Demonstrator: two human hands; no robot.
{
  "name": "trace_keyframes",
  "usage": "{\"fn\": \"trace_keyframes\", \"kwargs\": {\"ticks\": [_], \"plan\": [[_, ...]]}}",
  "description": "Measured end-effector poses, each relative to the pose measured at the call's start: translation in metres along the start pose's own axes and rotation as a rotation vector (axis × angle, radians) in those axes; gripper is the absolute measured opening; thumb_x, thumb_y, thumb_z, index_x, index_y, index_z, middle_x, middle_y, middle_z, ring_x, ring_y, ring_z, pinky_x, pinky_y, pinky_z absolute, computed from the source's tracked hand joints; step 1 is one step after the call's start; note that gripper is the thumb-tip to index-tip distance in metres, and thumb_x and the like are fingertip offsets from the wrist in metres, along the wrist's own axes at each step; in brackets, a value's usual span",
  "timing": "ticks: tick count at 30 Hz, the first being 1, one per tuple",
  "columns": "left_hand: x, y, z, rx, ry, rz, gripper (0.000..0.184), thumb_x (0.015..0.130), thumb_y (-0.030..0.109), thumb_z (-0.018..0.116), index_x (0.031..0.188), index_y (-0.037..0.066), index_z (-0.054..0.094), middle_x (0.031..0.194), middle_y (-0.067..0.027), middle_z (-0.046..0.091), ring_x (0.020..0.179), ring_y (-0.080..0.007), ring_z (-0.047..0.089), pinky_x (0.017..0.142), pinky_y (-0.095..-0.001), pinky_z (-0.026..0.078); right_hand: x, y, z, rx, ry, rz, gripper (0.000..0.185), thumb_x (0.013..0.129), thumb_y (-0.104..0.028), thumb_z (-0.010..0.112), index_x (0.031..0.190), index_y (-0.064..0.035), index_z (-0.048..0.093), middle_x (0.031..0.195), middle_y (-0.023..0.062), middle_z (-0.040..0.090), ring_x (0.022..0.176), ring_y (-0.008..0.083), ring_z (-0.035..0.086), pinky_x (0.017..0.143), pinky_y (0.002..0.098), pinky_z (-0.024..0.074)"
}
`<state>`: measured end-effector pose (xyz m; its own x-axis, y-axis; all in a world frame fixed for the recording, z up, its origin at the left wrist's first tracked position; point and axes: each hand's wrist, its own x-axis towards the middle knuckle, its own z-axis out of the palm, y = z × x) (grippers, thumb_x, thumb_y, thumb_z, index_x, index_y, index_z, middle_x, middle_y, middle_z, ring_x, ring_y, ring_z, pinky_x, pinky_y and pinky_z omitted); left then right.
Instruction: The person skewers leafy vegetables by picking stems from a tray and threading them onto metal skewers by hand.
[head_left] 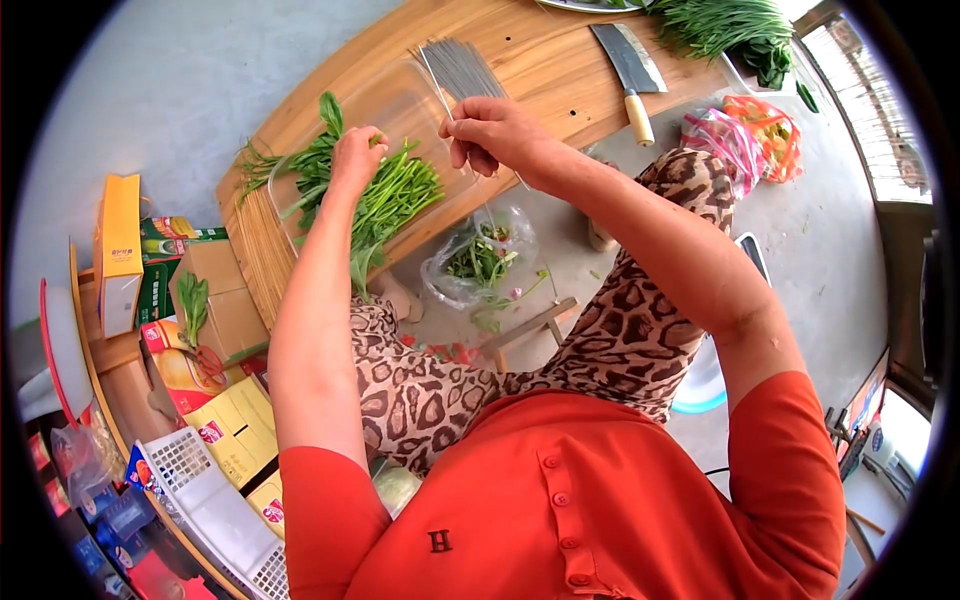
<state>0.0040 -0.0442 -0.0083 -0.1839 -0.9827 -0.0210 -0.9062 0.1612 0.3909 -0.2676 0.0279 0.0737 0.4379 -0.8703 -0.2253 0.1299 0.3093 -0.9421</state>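
Red shirt (pixel 480 500) is nearest. On the desk (pixel 555 60), greens (pixel 400 195) lie mostly in the tray (pixel 398 108). The right hand (pixel 490 135) pinches one skewer (pixel 435 82) in its grip; the left hand (pixel 355 160) is at the greens, whether its grip holds some I cannot tell. The step seems readying this skewer; next move would call for a steady pinch.

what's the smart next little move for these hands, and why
Probably lift a few stems with the left hand and bring them to the skewer: the right hand already holds it, its visible upper length looks bare, and the left hand is at the greens in the clear tray.
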Motion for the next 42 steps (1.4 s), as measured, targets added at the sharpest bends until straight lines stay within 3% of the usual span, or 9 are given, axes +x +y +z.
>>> {"fn": "trace_keyframes", "kwargs": {"ticks": [6,10,14,18,28,30,32,35,42], "plan": [[-0.005,0.020,0.020,0.206,-0.043,-0.080,0.017,0.077,0.019,0.072,0.094,0.020,0.071,0.098,-0.0101,0.062,0.096,-0.0320,0.061,0.078,-0.0428,0.050,-0.001,0.005,-0.004,-0.021,0.015,-0.014,0.016,0.093,-0.016,0.051,0.092,-0.0011,0.057,0.068,0.0076,0.062,0.046,0.0091,0.046,0.044,0.0222,0.0354],[-0.007,0.027,0.014,0.222,-0.129,-0.118,0.013,0.079,0.020,0.069,0.089,0.013,0.065,0.091,-0.0114,0.064,0.088,-0.0342,0.062,0.072,-0.0442,0.049,0.001,0.005,-0.006,0.014,0.017,-0.021,0.017,0.093,-0.016,0.051,0.092,-0.0008,0.057,0.067,0.0076,0.062,0.045,0.0091,0.046,0.044,0.0222,0.0355],[-0.018,0.023,-0.017,0.282,0.158,0.136,0.013,0.080,0.015,0.063,0.091,0.010,0.058,0.085,-0.0139,0.065,0.083,-0.0356,0.062,0.067,-0.0461,0.048,0.002,0.004,-0.005,0.006,0.011,-0.045,0.014,0.090,-0.013,0.051,0.089,-0.0007,0.058,0.065,0.0073,0.062,0.044,0.0095,0.048,0.043,0.0235,0.0367],[-0.032,0.041,-0.043,0.487,-0.089,0.064,0.020,0.082,0.029,0.067,0.087,0.010,0.065,0.081,-0.0154,0.066,0.082,-0.0351,0.062,0.067,-0.0460,0.047,-0.002,-0.002,0.000,-0.045,0.005,-0.041,0.014,0.090,-0.013,0.052,0.089,-0.0009,0.058,0.065,0.0070,0.062,0.044,0.0093,0.047,0.043,0.0237,0.0371],[-0.043,0.009,-0.013,0.215,-0.080,0.065,0.025,0.076,0.025,0.072,0.095,0.010,0.065,0.088,-0.0149,0.066,0.085,-0.0343,0.063,0.073,-0.0439,0.048,-0.005,0.002,0.000,-0.101,0.004,-0.024,0.015,0.094,-0.013,0.049,0.094,-0.0004,0.057,0.066,0.0070,0.061,0.044,0.0079,0.045,0.042,0.0218,0.0339],[-0.041,0.002,-0.019,-0.003,-0.117,-0.108,0.025,0.075,0.024,0.072,0.092,0.009,0.063,0.088,-0.0160,0.065,0.083,-0.0353,0.062,0.071,-0.0432,0.047,-0.006,0.002,-0.001,-0.104,-0.009,-0.013,0.015,0.094,-0.013,0.049,0.095,-0.0004,0.057,0.066,0.0064,0.061,0.044,0.0078,0.045,0.042,0.0219,0.0340],[-0.042,-0.002,-0.029,0.012,-0.117,-0.157,0.025,0.075,0.024,0.071,0.093,0.008,0.063,0.086,-0.0140,0.066,0.080,-0.0296,0.064,0.070,-0.0380,0.047,-0.006,0.003,-0.002,-0.101,-0.011,-0.014,0.016,0.092,-0.014,0.051,0.092,-0.0002,0.058,0.066,0.0070,0.062,0.044,0.0087,0.047,0.044,0.0234,0.0365],[-0.047,-0.030,-0.026,-0.382,-0.018,-0.168,0.031,0.079,0.024,0.068,0.100,0.002,0.064,0.083,-0.0045,0.066,0.077,-0.0125,0.060,0.071,-0.0292,0.046,-0.005,0.007,-0.001,-0.124,-0.026,-0.015,0.016,0.090,-0.015,0.052,0.090,0.0000,0.059,0.066,0.0073,0.063,0.045,0.0096,0.049,0.045,0.0246,0.0392],[-0.069,-0.025,-0.064,-0.551,0.238,-0.203,0.025,0.085,0.019,0.065,0.102,0.001,0.063,0.091,-0.0025,0.064,0.081,-0.0127,0.056,0.074,-0.0276,0.045,-0.012,0.013,0.001,-0.210,-0.058,-0.011,0.016,0.089,-0.015,0.052,0.091,-0.0010,0.059,0.065,0.0056,0.063,0.046,0.0093,0.050,0.046,0.0248,0.0406]]}}
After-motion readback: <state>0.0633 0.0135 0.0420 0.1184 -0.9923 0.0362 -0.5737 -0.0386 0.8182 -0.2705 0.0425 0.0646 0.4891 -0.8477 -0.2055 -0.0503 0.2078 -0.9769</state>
